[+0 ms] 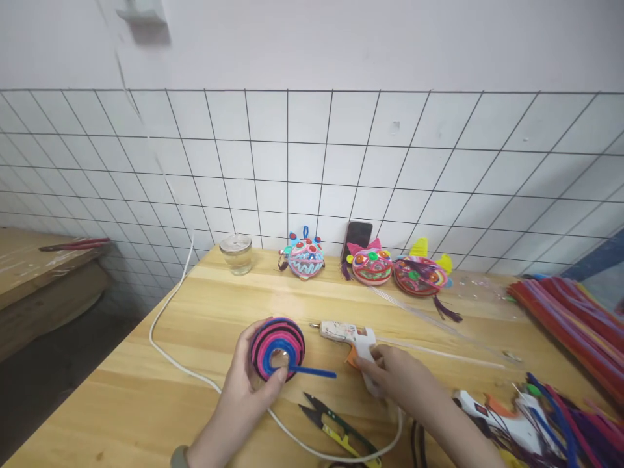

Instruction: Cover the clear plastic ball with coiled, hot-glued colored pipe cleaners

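Bench stock, counted
Sitting out: three finished masks (305,255) (371,265) (420,273), two glue guns (351,337) (497,416), one jar (236,253), one phone (356,236), one pair of snips (336,429).

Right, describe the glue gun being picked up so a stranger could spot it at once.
On the wooden table, look near the front edge, just right of the striped pipe-cleaner disc in the left hand. The glue gun lies there, nozzle pointing left, right hand on its handle. Unlike the second glue gun further right, it has a hand on it.

Both forearms are bare, and the left wrist (179,457) wears a greyish-green band (only partly in view).
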Motion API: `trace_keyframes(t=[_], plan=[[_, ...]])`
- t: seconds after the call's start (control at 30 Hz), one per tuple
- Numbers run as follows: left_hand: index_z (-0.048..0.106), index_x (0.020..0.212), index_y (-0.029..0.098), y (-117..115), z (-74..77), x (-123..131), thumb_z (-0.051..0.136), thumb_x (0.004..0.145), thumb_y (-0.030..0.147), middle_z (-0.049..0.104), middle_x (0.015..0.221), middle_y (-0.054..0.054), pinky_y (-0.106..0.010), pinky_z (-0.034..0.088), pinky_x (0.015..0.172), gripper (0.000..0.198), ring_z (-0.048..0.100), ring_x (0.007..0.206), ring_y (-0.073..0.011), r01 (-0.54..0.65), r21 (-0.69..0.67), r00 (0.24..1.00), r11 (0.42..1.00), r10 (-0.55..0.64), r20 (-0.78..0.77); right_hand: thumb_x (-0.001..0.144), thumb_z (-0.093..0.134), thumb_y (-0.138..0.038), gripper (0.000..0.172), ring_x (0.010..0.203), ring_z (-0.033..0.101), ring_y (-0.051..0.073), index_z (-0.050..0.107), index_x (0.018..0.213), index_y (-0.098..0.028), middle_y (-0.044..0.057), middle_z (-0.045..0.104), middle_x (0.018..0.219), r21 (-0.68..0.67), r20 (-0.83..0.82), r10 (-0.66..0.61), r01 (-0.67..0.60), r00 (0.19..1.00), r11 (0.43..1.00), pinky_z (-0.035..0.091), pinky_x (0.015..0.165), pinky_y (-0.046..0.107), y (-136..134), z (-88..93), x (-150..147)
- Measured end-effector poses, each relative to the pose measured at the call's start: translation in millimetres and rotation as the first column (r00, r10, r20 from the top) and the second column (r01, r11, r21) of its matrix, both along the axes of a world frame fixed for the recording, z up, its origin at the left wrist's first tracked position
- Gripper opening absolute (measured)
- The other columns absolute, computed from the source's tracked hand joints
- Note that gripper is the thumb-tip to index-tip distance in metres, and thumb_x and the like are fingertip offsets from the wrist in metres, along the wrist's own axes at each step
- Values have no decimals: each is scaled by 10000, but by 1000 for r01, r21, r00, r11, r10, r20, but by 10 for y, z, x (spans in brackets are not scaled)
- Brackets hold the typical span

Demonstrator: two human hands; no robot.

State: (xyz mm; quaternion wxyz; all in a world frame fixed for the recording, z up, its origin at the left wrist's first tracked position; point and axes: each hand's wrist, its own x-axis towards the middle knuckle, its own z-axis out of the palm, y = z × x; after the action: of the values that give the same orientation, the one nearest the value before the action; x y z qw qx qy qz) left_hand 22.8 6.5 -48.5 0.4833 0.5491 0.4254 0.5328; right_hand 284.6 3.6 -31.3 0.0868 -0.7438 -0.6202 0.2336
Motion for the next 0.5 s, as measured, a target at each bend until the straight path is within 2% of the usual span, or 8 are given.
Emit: trace_keyframes(t=[0.1,0.17,0.27,0.37,0.43,0.5], plan=[[337,1223,242,-16,-20,9,679,733,322,500,1253,-103,-388,396,1012,603,510,1158,-249,-4,-7,1000,1000,4,23,744,552,-462,324,534,528,173,457,544,-226,6,575,547,29,-109,-75,79,991,996,274,495,257,90,-118,-12],[342,1209,245,-21,-22,10,689,724,323,511,1230,-99,-381,413,995,601,528,1133,-244,-11,-11,999,1000,11,39,696,595,-468,373,479,461,141,387,495,-233,-41,472,464,21,-211,-112,119,971,993,258,472,246,137,-165,12],[346,1193,241,-21,8,0,692,719,323,530,1203,-95,-373,422,984,592,540,1116,-239,-21,-12,998,1000,22,61,659,614,-504,429,400,365,99,357,448,-233,-83,352,391,-49,-415,-148,140,898,989,254,428,231,160,-193,48],[364,1191,232,-26,63,1,694,710,326,544,1201,-91,-363,418,986,590,535,1122,-240,-53,-12,993,999,54,108,683,591,-533,417,341,323,78,424,468,-217,-87,359,365,-155,-609,-219,156,762,975,244,369,213,122,-178,42],[386,1192,223,-32,95,19,700,694,331,561,1183,-88,-355,433,966,598,550,1100,-240,-85,-28,985,996,88,150,721,574,-526,410,317,315,66,457,496,-204,-82,383,364,-229,-714,-279,163,643,960,218,341,193,81,-144,15],[410,1175,220,-33,116,44,711,674,334,576,1159,-80,-349,437,957,595,561,1079,-237,-127,-29,972,992,130,197,743,583,-500,385,322,345,61,478,528,-198,-80,407,389,-277,-803,-320,161,503,947,247,339,179,41,-90,-25]])
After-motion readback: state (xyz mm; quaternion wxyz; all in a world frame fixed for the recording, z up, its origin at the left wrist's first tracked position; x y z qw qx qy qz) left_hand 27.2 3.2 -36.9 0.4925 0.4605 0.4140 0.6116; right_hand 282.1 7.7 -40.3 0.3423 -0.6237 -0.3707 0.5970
